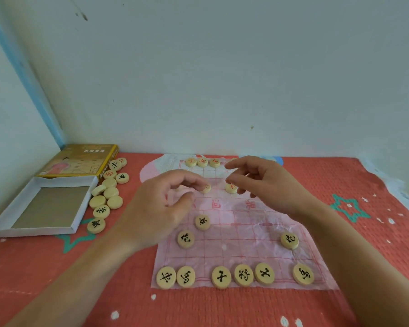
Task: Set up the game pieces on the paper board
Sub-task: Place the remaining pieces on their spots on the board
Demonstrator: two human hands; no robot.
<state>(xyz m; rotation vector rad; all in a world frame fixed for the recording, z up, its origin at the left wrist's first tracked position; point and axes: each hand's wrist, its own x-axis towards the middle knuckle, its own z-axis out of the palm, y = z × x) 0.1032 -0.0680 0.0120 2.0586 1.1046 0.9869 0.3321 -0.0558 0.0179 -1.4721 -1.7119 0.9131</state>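
L hand (158, 208) touching red piece (206, 189), R hand (265, 182) beside 2nd red piece (231, 188)

Coral, star-patterned table (222, 308) carries: paper board (246, 232), white box tray (45, 232), yellow lid (80, 161), loose pieces (104, 199) just right of tray

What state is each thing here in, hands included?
paper board, spread flat, crinkled
box tray, open, empty
loose pieces, heaped beside tray
black pieces, face up on board
left hand, curled, fingertips at red piece, grip unclear
right hand, curled over second red piece, grip unclear
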